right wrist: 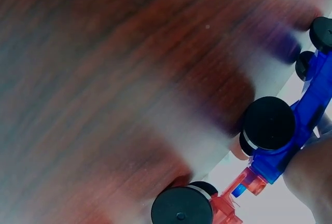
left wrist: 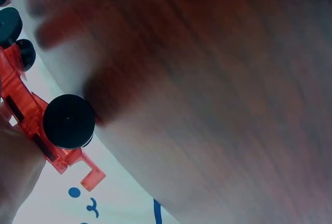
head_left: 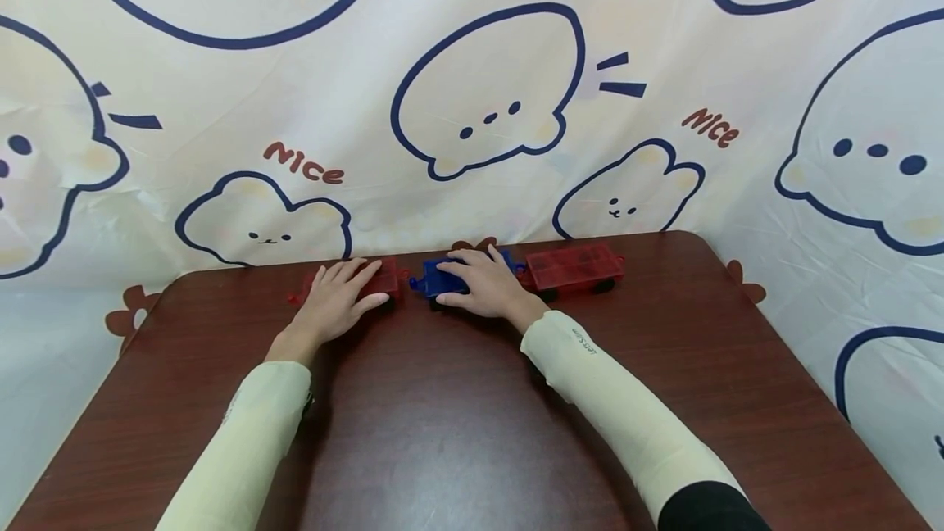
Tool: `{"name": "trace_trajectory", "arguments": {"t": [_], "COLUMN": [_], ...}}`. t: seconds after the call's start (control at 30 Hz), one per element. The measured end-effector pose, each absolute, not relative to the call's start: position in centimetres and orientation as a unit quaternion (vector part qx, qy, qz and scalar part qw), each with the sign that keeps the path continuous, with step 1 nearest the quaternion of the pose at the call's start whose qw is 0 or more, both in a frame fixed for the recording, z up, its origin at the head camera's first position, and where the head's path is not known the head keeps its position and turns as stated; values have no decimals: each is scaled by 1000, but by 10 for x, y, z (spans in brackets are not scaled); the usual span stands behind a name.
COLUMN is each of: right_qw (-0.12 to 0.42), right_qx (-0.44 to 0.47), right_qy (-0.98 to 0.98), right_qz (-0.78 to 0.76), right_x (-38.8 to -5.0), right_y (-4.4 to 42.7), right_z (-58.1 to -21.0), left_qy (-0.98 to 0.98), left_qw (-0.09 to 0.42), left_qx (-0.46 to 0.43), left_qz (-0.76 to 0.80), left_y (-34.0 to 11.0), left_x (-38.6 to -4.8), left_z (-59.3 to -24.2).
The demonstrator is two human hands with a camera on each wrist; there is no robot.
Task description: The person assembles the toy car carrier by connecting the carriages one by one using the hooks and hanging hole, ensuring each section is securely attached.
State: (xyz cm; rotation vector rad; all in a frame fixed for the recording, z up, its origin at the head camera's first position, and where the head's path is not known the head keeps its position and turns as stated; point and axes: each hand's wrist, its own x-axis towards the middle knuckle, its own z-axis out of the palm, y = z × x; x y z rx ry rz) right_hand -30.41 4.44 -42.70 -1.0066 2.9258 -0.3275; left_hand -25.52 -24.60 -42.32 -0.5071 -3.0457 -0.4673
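Observation:
Near the table's far edge, a line of toy train wagons stands on black wheels. My left hand (head_left: 333,301) lies over the left red wagon (head_left: 382,281), fingers across its top and thumb along the near side. The left wrist view shows this red wagon (left wrist: 26,112) low, with a hook at its end. My right hand (head_left: 487,283) grips the blue wagon (head_left: 437,279) from above. In the right wrist view, the blue wagon (right wrist: 306,125) meets a red coupling of the right red wagon (head_left: 575,267). A narrow gap shows between the left red wagon and the blue one; contact there is unclear.
The wagons stand on a dark brown wooden table (head_left: 457,424) with rounded far corners. Behind it hangs a pale cloth (head_left: 487,203) with blue-outlined cartoon animals, close to the far edge. Both forearms reach across the table from the near side.

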Motion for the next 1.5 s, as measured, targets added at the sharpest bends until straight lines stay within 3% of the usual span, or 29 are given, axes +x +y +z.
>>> {"name": "trace_trajectory", "arguments": {"t": [1.5], "right_qw": [15], "right_qx": [-313], "right_qy": [943], "right_qz": [-112], "right_x": [-310], "right_y": [43], "right_z": [-425], "left_qy": [-968], "left_qw": [4], "left_qx": [-163], "left_qz": [-189], "left_y": [-253], "left_x": [-252], "left_z": [-423]}}
